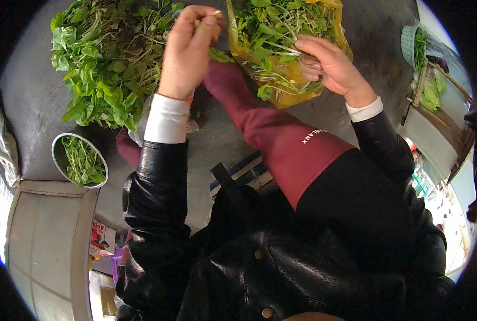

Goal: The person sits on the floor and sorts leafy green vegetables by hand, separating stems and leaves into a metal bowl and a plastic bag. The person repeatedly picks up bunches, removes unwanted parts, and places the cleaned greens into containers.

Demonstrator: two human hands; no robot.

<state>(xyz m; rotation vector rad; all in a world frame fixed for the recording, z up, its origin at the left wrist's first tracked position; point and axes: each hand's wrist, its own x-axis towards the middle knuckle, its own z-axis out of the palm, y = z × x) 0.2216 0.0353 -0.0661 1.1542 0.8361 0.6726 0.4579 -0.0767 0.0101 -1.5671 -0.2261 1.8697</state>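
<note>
My left hand [191, 45] is raised at the upper middle with its fingers curled into a pinch. A small pale bit shows at its fingertips, too small to name. My right hand [329, 67] is closed on the pale stems of a leafy green [281, 50], between thumb and fingers. Just under that hand sits a yellow plastic bag [297, 96] full of leafy greens and stems. To the left of my left hand lies a large heap of leafy greens [110, 67], with brownish stems and roots toward its right side.
A round bowl [105, 166] with picked greens stands on the grey floor [206, 155] at the left. My maroon boot [297, 144] reaches between heap and bag. A pale panel [48, 241] is at lower left. A basket [408, 45] of greens stands at far right.
</note>
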